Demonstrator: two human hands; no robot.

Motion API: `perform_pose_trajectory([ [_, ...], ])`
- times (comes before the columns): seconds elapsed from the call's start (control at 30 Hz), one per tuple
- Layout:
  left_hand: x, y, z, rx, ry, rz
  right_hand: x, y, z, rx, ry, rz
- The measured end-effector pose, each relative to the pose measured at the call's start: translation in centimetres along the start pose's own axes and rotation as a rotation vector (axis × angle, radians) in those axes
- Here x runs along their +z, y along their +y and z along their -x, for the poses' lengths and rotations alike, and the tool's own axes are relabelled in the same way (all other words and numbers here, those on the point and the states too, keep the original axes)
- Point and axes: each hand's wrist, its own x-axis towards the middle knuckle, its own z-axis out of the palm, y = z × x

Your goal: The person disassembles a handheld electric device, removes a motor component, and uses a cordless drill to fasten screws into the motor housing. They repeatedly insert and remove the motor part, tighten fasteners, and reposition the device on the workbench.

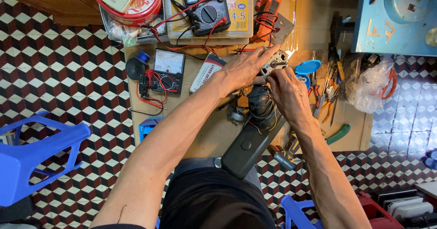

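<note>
Red round tin holding a cream switch box, black fan body lying near-to-far on the desk, left hand and right hand both gripping its motor

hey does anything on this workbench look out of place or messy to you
Mostly clutter. Red and black meter leads trail loose across the boxes at the back, and hand tools lie heaped at the board's right side. The dark fan body overhangs the board's near edge toward the lap, motor exposed, with the left hand and right hand on it.

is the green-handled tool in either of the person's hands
No, the green-handled tool lies on the board, apart from the right hand and left hand, which are on the motor.
</note>
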Motion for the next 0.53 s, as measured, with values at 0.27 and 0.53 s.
perform_pose_trajectory([
  [0.27, 0.1, -0.1, 0.1, -0.002, 0.008, 0.020, 0.4, -0.3, -0.5, 0.078, -0.004, -0.010],
  [0.53, -0.1, 0.0, 0.2, -0.001, 0.003, -0.011, 1.3, -0.6, -0.5, 0.113, 0.031, 0.020],
])
